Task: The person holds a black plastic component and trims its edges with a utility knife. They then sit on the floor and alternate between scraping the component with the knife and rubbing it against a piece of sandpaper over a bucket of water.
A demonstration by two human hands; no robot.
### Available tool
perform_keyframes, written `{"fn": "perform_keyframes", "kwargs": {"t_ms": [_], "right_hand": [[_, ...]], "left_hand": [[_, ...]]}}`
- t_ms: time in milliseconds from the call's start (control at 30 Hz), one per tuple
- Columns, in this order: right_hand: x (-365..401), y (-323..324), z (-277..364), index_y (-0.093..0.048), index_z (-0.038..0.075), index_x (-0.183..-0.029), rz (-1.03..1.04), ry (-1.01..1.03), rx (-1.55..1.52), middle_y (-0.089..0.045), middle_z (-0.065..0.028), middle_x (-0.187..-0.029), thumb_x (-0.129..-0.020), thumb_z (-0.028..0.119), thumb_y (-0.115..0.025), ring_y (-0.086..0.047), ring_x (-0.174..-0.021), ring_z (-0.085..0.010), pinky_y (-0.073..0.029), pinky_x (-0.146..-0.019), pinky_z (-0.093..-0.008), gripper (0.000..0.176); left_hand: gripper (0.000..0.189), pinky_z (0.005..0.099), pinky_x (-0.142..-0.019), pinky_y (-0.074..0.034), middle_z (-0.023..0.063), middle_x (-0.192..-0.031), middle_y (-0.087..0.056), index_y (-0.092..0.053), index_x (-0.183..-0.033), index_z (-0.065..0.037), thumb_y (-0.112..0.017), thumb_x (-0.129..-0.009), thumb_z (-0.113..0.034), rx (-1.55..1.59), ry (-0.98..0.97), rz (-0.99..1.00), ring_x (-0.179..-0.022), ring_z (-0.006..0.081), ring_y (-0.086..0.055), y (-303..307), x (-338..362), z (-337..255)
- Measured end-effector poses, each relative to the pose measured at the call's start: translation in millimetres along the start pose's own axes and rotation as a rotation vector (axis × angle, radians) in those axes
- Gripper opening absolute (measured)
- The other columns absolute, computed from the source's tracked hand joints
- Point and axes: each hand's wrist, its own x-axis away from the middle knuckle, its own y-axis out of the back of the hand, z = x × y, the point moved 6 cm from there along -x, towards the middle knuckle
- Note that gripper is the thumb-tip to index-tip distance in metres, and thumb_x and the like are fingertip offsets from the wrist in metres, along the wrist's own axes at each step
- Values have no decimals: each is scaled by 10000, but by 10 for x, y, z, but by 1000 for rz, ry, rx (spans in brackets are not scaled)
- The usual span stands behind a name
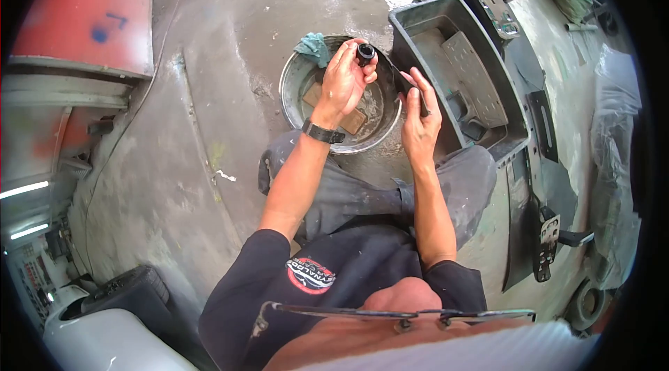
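My left hand [343, 85], with a black watch on the wrist, is closed around a small black ring-ended piece [366, 54] above the round basin [285, 97]. To its right, my right hand [422, 123] is closed on a slim dark strip-like piece [407, 84], between the basin and the grey bin. The strip slants up toward my left hand. Shallow water and tan blocks [354, 120] show inside the basin. A turquoise cloth [313, 49] hangs over the basin's upper left rim.
A long grey plastic bin [398, 29] stands right of the basin, holding a perforated panel [474, 78] and dark parts. Black trim pieces [488, 1] and a clear plastic sheet [613, 127] lie farther right. A red panel [90, 8] stands at upper left; the concrete floor is wet.
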Motion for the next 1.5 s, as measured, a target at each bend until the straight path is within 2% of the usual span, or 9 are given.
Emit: {"fn": "perform_keyframes", "kwargs": {"t_ms": [67,133,300,400,567,667,767,1000,1500], "right_hand": [[-43,20,143,-533,44,-1396,33,209,181,-631,-142,-1282,-982,-19,-534,-608,-1180,-210,-456,-1011,-315,418],[-48,-4,287,-535,94,-1403,104,434,375,-572,-202,-1322,-836,-125,-591,-546,-1264,-351,-438,-1065,-411,611],[21,65,321,-570,201,-1379,213,510,869,-521,-234,-1333,-685,-103,-621,-485,-1291,-442,-412,-1086,-514,760],[10,190,244,-572,196,-1376,184,535,932,-529,-234,-1317,-688,-93,-620,-488,-1292,-434,-411,-1077,-532,748],[73,260,130,-565,67,-1331,231,351,504,-569,-218,-1241,-658,-162,-525,-541,-1212,-411,-456,-1038,-450,712],[109,256,157,-561,59,-1328,252,294,417,-568,-220,-1240,-655,-158,-532,-542,-1212,-416,-456,-1041,-461,707],[163,304,163,-536,88,-1373,152,409,672,-566,-227,-1243,-665,-151,-546,-538,-1219,-422,-454,-1043,-472,747],[89,252,208,-480,198,-1459,198,424,880,-554,-260,-1254,-710,-119,-587,-527,-1239,-436,-456,-1040,-482,821],[218,427,-7,-521,112,-1400,106,250,471,-622,-215,-1191,-661,-157,-519,-582,-1160,-410,-477,-1005,-459,786]], "left_hand": [[214,299,-674,-445,109,-976,-606,-533,-1133,-77,-421,-1080,-252,-55,45,34,-759,146,-528,-70,24,74],[222,289,-699,-461,77,-982,-619,-549,-1141,-74,-450,-1073,-260,-117,86,96,-803,138,-559,-140,45,150],[204,280,-720,-501,25,-976,-635,-596,-1124,-60,-517,-1052,-233,-223,135,142,-850,114,-602,-234,87,330],[197,284,-720,-519,30,-993,-650,-610,-1117,-55,-531,-1045,-221,-344,117,136,-857,116,-621,-192,73,371],[209,275,-702,-529,41,-964,-651,-623,-1104,-40,-559,-1033,-226,-425,95,72,-816,119,-625,-168,66,444],[233,268,-709,-532,36,-944,-629,-624,-1093,-30,-578,-1025,-249,-419,96,66,-791,114,-610,-203,80,439],[231,279,-710,-534,47,-960,-652,-625,-1107,-28,-554,-1036,-235,-341,138,81,-798,124,-623,-195,86,456],[234,278,-699,-533,52,-962,-679,-637,-1110,-25,-526,-1047,-222,-293,178,77,-804,132,-636,-180,99,459],[290,287,-759,-561,64,-998,-688,-617,-1169,-2,-594,-1013,-245,-190,297,25,-867,144,-669,-99,189,469]]}}
